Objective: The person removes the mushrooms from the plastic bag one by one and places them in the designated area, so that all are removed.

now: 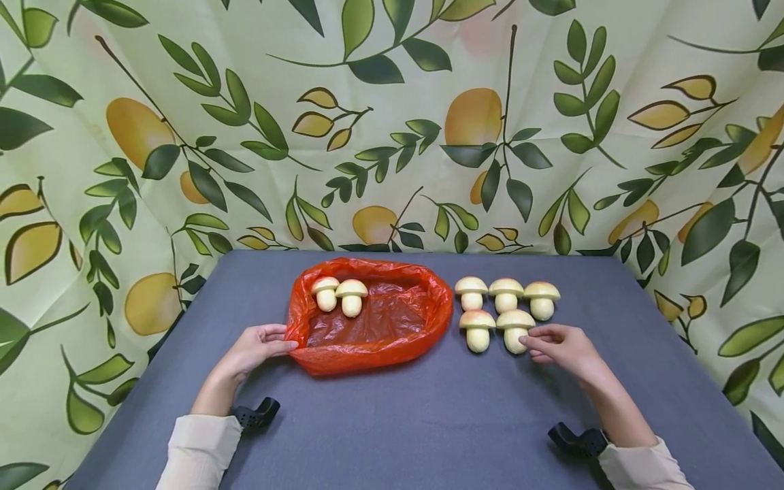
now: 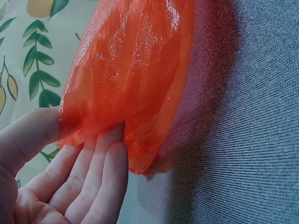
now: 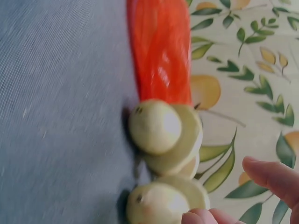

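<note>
My left hand holds the left edge of a red plastic bag, which lies spread open on the table. In the left wrist view the bag's thin film covers part of the fingertips. Two toy mushrooms with pale stems and tan caps lie inside the bag at its left. Several more lie in two rows right of the bag. At the front right mushroom is my right hand, its fingertips at the stem; in the right wrist view its fingers are spread apart.
A blue-grey cloth covers the table. Behind and at both sides hangs a curtain printed with leaves and fruit. Each wrist wears a black camera mount.
</note>
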### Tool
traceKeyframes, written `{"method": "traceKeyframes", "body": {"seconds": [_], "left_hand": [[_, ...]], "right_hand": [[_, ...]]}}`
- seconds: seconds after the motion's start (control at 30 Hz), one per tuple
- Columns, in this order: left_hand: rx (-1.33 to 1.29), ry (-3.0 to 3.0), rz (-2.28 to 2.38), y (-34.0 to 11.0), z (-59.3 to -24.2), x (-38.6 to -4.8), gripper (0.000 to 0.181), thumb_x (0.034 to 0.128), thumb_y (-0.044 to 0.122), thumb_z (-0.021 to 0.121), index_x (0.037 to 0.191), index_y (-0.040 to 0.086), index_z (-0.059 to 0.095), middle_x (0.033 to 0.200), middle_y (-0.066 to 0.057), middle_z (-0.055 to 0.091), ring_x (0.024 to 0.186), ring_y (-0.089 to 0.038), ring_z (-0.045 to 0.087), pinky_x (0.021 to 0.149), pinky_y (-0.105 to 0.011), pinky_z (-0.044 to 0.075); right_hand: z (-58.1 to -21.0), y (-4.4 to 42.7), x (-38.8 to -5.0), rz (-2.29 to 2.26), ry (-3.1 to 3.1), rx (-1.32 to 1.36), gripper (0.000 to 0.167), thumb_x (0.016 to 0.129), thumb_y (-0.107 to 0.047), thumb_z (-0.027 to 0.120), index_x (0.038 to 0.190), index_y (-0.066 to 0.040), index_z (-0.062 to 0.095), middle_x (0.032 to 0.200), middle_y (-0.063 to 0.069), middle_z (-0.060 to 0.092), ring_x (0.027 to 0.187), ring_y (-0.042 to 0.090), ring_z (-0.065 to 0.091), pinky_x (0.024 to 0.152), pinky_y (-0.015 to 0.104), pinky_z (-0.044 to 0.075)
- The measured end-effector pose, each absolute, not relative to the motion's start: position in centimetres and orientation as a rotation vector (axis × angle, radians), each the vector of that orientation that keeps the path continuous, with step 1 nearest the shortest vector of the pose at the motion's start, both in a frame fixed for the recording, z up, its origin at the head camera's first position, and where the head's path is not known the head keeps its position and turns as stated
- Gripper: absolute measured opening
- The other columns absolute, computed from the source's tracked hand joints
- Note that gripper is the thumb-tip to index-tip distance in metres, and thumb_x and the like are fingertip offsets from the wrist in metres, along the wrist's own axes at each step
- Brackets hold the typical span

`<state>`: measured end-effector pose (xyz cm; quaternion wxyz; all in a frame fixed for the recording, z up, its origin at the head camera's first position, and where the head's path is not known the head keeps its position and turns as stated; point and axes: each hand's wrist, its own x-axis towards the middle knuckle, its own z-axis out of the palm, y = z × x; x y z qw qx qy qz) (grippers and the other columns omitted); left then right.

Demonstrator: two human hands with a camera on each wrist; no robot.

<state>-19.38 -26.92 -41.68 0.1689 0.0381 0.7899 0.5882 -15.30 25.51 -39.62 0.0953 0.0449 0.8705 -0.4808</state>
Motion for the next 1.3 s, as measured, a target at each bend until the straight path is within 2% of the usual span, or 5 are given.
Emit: {"method": "traceKeyframes", "body": {"seconds": [0.3, 0.67, 0.9, 1.13, 1.3], "left_hand": [[0.090, 2.253, 1.670, -27.0, -41.6, -19.3, 0.052, 0.0870, 0.010, 0.069, 0.125, -0.019, 0.049, 0.090, 0.010, 0.074, 0.080, 0.003, 0.068, 0.078, -0.020, 0.056], [0.233, 2.183, 1.760, -27.7, -42.0, -19.3, 0.051, 0.0820, 0.023, 0.076, 0.116, -0.012, 0.059, 0.089, 0.011, 0.074, 0.081, 0.001, 0.069, 0.074, -0.018, 0.056], [0.114, 2.247, 1.673, -27.4, -41.7, -19.3, 0.055, 0.0862, 0.012, 0.070, 0.125, -0.020, 0.048, 0.090, 0.010, 0.073, 0.080, 0.003, 0.067, 0.077, -0.019, 0.056], [0.115, 2.295, 1.612, -27.3, -41.4, -19.1, 0.051, 0.0882, 0.009, 0.067, 0.125, -0.020, 0.048, 0.095, 0.001, 0.075, 0.079, 0.003, 0.066, 0.076, -0.021, 0.056], [0.108, 2.313, 1.589, -27.3, -41.3, -19.2, 0.052, 0.0875, 0.010, 0.068, 0.125, -0.020, 0.049, 0.095, 0.001, 0.075, 0.080, 0.004, 0.066, 0.076, -0.019, 0.055]], "right_hand": [[-38.7, 23.4, -15.8, -1.513, 2.551, 0.079, 0.049, 0.091, -0.023, 0.066, 0.120, 0.015, 0.054, 0.097, 0.012, 0.073, 0.073, 0.005, 0.070, 0.073, 0.028, 0.059], [-38.2, 21.2, -16.8, -1.598, 2.515, 0.006, 0.044, 0.093, -0.019, 0.062, 0.120, 0.015, 0.055, 0.100, 0.016, 0.072, 0.073, 0.004, 0.069, 0.073, 0.030, 0.059], [-38.3, 19.9, -17.1, -1.653, 2.448, -0.061, 0.042, 0.093, -0.016, 0.062, 0.119, 0.016, 0.055, 0.103, 0.019, 0.071, 0.075, 0.006, 0.070, 0.075, 0.030, 0.060], [-38.1, 18.8, -17.4, -1.705, 2.386, -0.139, 0.040, 0.092, -0.016, 0.064, 0.114, 0.017, 0.057, 0.090, 0.006, 0.071, 0.073, 0.003, 0.066, 0.073, 0.026, 0.059], [-38.2, 17.7, -17.8, -1.719, 2.372, -0.159, 0.038, 0.091, -0.014, 0.065, 0.113, 0.016, 0.057, 0.087, 0.004, 0.072, 0.072, 0.005, 0.067, 0.072, 0.029, 0.059]]}}
